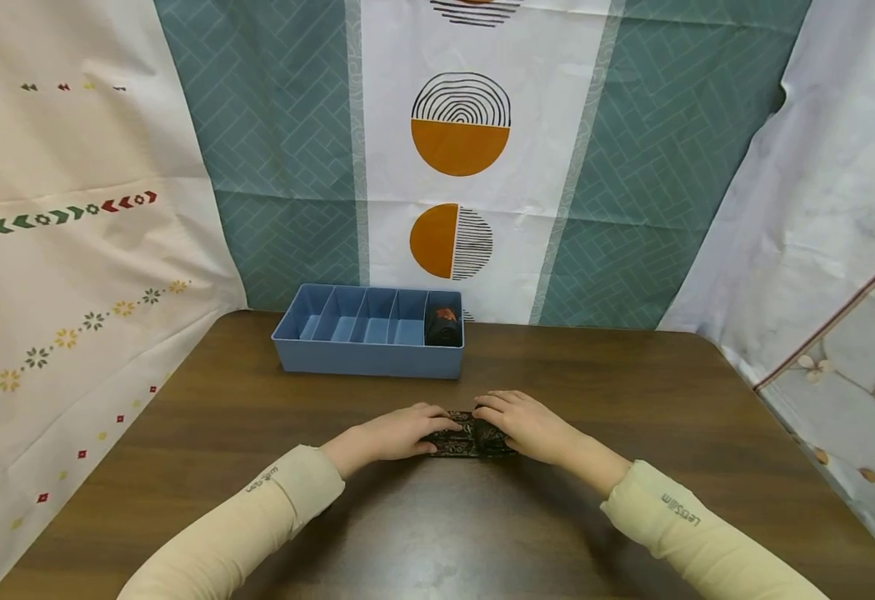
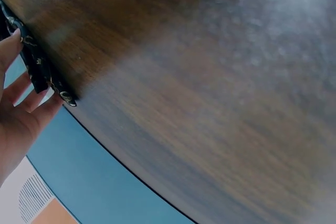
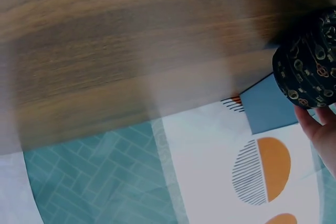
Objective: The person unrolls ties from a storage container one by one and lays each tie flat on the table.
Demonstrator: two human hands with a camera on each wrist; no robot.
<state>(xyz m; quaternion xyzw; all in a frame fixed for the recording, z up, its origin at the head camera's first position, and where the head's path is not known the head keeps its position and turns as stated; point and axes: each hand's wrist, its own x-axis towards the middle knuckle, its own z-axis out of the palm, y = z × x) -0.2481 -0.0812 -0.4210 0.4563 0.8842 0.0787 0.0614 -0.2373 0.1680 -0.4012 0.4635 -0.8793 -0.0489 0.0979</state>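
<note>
Fabric hangings close off three sides: teal-and-white backdrop ahead, cream patterned sheet left, marbled sheet right. Below, dark wooden desk, far corners rounded, near edge out of frame; wide stretches of wood flank both arms, only a narrow strip separating hands from bin. Cream sleeves enter from below, cropped by the frame. Blue bin, five compartments, stands at the far edge left of centre, close to the backdrop. Left grip: loosely spread, fingers and thumb resting across the cloth, not clenched. Right grip: curved over the cloth's rolled end, holding it. Dark patterned cloth lies mid-desk before the bin's right end, partly covered by both grips; cropped in both wrist views. Dark roll sits in the rightmost compartment, lower part hidden by the bin's front wall.
</note>
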